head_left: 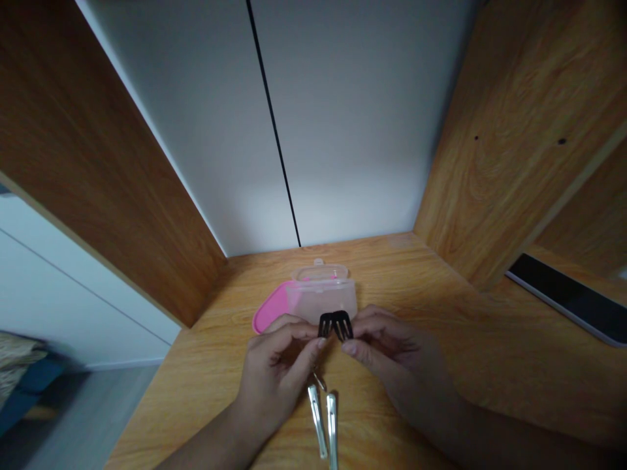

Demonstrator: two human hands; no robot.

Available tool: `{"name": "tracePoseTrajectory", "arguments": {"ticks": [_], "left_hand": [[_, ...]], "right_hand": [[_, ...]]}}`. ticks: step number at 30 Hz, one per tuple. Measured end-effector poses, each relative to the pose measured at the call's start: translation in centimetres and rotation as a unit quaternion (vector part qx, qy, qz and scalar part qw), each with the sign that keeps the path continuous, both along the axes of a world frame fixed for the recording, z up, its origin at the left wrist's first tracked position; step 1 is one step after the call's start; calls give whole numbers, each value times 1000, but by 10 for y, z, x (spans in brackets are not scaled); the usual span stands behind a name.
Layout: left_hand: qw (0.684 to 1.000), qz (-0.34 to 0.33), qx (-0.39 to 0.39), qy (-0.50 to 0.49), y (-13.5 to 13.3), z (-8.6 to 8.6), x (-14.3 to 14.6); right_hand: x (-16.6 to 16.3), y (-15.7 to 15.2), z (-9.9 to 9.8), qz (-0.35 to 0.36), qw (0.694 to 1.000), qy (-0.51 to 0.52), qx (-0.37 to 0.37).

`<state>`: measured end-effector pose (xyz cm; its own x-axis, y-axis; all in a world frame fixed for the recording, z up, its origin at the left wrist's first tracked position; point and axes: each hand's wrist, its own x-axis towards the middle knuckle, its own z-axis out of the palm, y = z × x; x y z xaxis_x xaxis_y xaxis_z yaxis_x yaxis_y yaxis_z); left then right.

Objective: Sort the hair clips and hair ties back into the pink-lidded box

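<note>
Pinching black claw clip (336,324), both hands

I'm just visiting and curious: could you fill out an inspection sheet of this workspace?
Surface: wooden desk, bare around the hands.
Things: small black claw clip pinched between both hands; two silver clips on the desk below.
Clutter: clear box by a pink lid; dark tablet at right.
Hands: left hand and right hand both hold the claw clip.
Cables: nothing seen.
Surroundings: wooden side panels, white wall.

Box (324,297) behind hands' clip (336,324); 2 clips (323,421) lie nearer.
</note>
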<state>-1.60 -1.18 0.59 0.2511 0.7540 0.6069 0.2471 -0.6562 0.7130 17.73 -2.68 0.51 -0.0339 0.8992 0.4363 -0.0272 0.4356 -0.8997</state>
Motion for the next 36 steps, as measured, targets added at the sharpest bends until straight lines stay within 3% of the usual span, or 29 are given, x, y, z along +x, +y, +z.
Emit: {"name": "tracePoseTrajectory", "arguments": {"ticks": [3, 6, 12, 14, 16, 19, 21, 24, 27, 30, 36], "left_hand": [[996, -53, 63, 26, 1, 5, 2], [993, -73, 79, 48, 1, 8, 3], [989, -71, 115, 65, -1, 9, 0], [985, -21, 146, 92, -1, 7, -2], [977, 75, 163, 117, 1, 3, -4], [959, 191, 126, 166, 6, -2, -7], [954, 207, 75, 202, 10, -4, -8], [964, 182, 5, 193, 14, -6, -9], [981, 131, -18, 140, 12, -7, -8], [986, 91, 1, 143, 9, -6, -6], [983, 90, 52, 152, 5, -3, -4]], "right_hand": [[-4, -2, 0, 41, 997, 32, -56], [-7, -3, 1, 38, 994, 69, -79], [-2, -2, 3, 33, 999, -32, -5], [0, -2, 3, -5, 998, -48, 32], [2, -2, 4, -44, 996, -50, 51], [3, -2, 4, -98, 992, -53, 59], [3, 0, 3, -125, 989, -51, 56], [5, 3, 1, -147, 987, -43, 45], [7, 6, -2, -176, 983, -41, 32], [7, 7, -2, -205, 977, -42, 32], [5, 12, -5, -222, 972, -75, -6]]}}
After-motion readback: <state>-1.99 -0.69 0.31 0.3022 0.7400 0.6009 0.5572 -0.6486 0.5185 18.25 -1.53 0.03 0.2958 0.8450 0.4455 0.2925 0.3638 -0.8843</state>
